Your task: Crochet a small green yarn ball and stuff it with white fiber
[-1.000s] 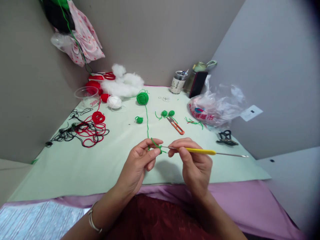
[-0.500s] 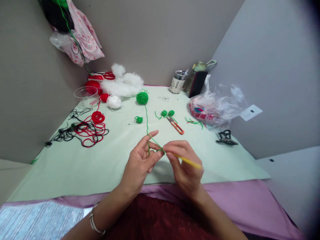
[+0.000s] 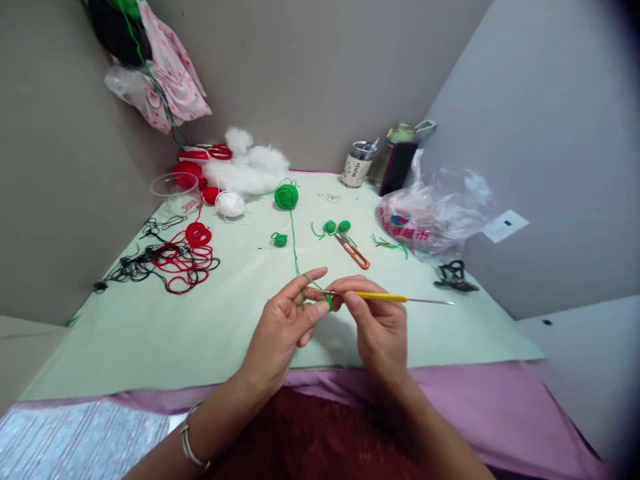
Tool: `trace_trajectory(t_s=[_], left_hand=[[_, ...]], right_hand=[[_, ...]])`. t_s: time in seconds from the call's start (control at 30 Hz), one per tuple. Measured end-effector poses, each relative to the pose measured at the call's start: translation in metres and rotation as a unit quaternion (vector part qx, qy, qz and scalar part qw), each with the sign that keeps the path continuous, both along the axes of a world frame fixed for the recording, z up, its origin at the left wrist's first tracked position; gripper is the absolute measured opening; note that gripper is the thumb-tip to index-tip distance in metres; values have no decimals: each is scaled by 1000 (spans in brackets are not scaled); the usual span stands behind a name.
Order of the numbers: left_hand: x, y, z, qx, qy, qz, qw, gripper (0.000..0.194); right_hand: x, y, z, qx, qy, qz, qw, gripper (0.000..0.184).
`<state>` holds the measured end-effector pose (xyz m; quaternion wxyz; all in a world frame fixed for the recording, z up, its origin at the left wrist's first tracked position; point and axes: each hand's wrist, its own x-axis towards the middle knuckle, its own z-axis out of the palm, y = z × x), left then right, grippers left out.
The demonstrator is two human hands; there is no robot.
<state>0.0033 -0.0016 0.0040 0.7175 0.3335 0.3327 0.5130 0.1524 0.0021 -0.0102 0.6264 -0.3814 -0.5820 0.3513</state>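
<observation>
My left hand (image 3: 283, 327) pinches a small loop of green yarn (image 3: 331, 303) between thumb and finger, with its index finger stretched out and the strand passing over it. From there the strand runs up to a green yarn ball (image 3: 287, 197). In my right hand (image 3: 381, 327) is a crochet hook with a yellow handle (image 3: 383, 297), lying nearly level. One metal end points left to the yarn at my left fingers; the other sticks out to the right. Beyond the hands lie a small green bundle (image 3: 279, 239), two small green balls (image 3: 337, 227) and orange thread snips (image 3: 353, 251).
Tangled black and red yarn (image 3: 175, 263) lies at left, below a clear plastic cup (image 3: 175, 193). White stuffing (image 3: 250, 167) and a white yarn ball (image 3: 231, 204) are behind. At right are a plastic bag (image 3: 425, 213), a black hair claw (image 3: 456, 277), a phone (image 3: 399, 169) and a pen holder (image 3: 357, 165).
The crochet hook has swung from slanting down to the right to nearly level, and its right metal end now shows. My right hand has turned with it; my left hand still pinches the yarn.
</observation>
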Motion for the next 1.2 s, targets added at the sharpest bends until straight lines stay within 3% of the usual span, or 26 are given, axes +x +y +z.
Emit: trace_trajectory(t_s=[0.27,0.5,0.7,0.9,1.03,1.13,1.2], left_hand=[[-4,0,-3,18,42,12,999,37],[-6,0,-2,38,76,20,996,34],[-5,-1,0,89,173,67,979,30],[0,-8,1,178,233,177,940,26],[0,-8,0,119,175,130,969,31],[-2,-4,0,26,54,48,997,45],[-5,0,2,-37,-25,-11,999,49]], right_hand=[[6,2,0,-60,110,45,991,18],[11,-3,5,-36,77,61,995,21],[12,-12,9,66,-103,8,992,21],[3,-16,3,237,-248,-55,938,25],[1,-16,-8,239,-259,-92,931,32],[2,-16,-13,261,-302,-115,910,39],[3,-16,-12,262,-294,-118,912,40]])
